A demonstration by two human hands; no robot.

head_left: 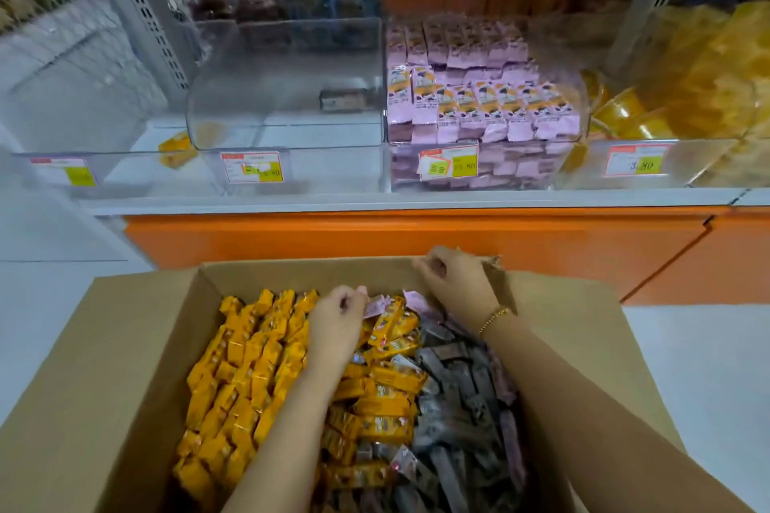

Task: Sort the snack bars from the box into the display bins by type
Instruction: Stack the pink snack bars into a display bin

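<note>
1. Cardboard box (125,346) open, low in view, in front of the orange shelf base (416,233).
2. Inside the box: yellow bars (241,367) packed in rows at left; orange-wrapped bars (387,379) loose in the middle; dark grey bars (458,408) at right; a few pink wrappers (412,298) at the far end.
3. Left hand (337,317) over the far middle of the box, fingers curled, fingertips at a pink wrapper; grip cannot be told.
4. Right hand (454,283) at the far wall of the box, fingers curled; whether anything is held cannot be told. Gold bracelet (493,317) on the wrist.
5. On the shelf above, four clear bins:
   - far-left bin (62,129), one yellow bar (177,148);
   - centre-left bin (291,129), one dark bar (343,99);
   - centre-right bin (581,104), stacked full of pink packets (479,104);
   - right bin (625,154), yellow packs (687,96).
6. Price labels (252,167) on the bin fronts; print blurred.
</note>
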